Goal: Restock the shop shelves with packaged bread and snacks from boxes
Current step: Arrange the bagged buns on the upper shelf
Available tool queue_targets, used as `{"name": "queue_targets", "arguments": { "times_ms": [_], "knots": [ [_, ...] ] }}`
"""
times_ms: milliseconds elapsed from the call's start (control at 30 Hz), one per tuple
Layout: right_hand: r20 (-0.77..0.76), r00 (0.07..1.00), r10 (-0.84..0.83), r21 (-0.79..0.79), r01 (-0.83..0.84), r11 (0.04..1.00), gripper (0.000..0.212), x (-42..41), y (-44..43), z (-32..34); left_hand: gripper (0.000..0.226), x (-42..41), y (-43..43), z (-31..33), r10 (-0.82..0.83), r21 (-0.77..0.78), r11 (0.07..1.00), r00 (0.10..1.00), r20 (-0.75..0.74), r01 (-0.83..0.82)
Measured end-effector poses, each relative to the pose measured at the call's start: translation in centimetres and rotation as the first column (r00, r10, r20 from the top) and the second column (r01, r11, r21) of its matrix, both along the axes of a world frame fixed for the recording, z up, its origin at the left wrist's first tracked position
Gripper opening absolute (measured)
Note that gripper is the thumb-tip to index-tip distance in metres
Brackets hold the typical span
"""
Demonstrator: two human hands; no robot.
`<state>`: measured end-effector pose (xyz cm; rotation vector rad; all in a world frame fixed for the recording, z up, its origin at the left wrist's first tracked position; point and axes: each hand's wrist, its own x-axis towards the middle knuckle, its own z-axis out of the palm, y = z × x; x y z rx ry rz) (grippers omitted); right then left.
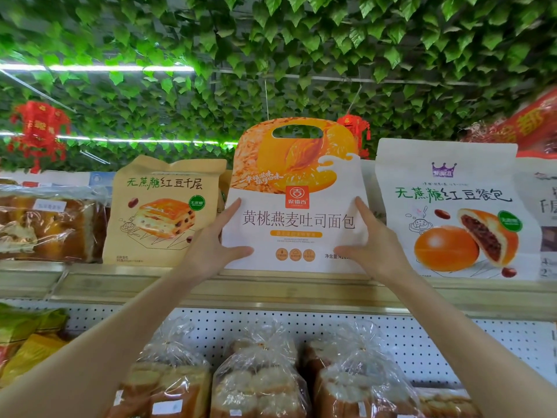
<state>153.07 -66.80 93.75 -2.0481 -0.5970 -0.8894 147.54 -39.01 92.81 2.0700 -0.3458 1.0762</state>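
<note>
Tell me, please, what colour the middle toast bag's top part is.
Orange, on the toast bag; head view shows it.

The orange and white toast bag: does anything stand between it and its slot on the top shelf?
Nothing visible does. The left hand and right hand hold the orange and white toast bag at the front edge of the top shelf, between the tan bag and the white bun bag. The space behind is hidden.

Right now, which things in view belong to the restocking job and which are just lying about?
Job in hand: toast bag, held at its sides by the left hand and right hand; top shelf under it.
Just there: brown bag, bun bag, wrapped loaves below, red lanterns, leaves overhead.
</note>
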Motion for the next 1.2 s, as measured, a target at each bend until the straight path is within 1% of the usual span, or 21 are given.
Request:
{"name": "queue_targets", "arguments": {
  "times_ms": [33, 100, 200, 333, 467, 600, 733, 1067, 1200],
  "knots": [
    [0.006, 0.999, -0.038, -0.054, 0.038, 0.998, 0.103, -0.1, 0.1, 0.2, 0.088, 0.0, 0.2, 0.4, 0.042, 0.048, 0.998, 0.999, -0.006, -0.042],
    [0.002, 0.998, -0.066, -0.088, 0.066, 0.994, 0.101, 0.0, 0.2, 0.4, 0.087, 0.0, 0.5, 1.1, 0.114, 0.114, 0.987, 0.993, -0.022, -0.111],
    [-0.001, 0.997, -0.083, -0.084, 0.082, 0.993, 0.097, 0.2, 0.3, 0.8, 0.09, 0.1, 0.5, 1.9, 0.167, 0.173, 0.973, 0.984, -0.053, -0.156],
    [0.011, 0.997, -0.075, -0.055, 0.076, 0.996, 0.097, 0.8, 0.5, 0.7, 0.091, 0.6, 0.7, 2.2, 0.187, 0.19, 0.966, 0.981, -0.059, -0.173],
    [0.014, 0.998, -0.056, -0.045, 0.056, 0.997, 0.096, 1.4, 1.0, 0.5, 0.091, 0.9, 0.6, 2.1, 0.261, 0.234, 0.943, 0.962, -0.073, -0.238],
    [0.021, 0.999, -0.046, -0.017, 0.047, 0.999, 0.096, 1.9, 1.2, 0.6, 0.09, 1.5, 0.9, 2.2, 0.215, 0.204, 0.959, 0.974, -0.076, -0.196],
    [-0.003, 0.998, -0.063, -0.035, 0.063, 0.997, 0.096, 2.3, 1.4, 0.9, 0.089, 2.1, 1.3, 2.2, 0.181, 0.169, 0.972, 0.98, -0.079, -0.165],
    [0.013, 0.999, -0.053, -0.036, 0.053, 0.998, 0.095, 1.7, 1.4, 0.4, 0.089, 2.4, 1.4, 1.4, 0.18, 0.196, 0.965, 0.984, -0.008, -0.175],
    [0.007, 1.0, -0.027, -0.005, 0.027, 1.0, 0.095, 1.4, 1.5, 0.1, 0.089, 2.4, 1.3, 1.1, 0.187, 0.183, 0.967, 0.982, -0.024, -0.179]
  ]
}}
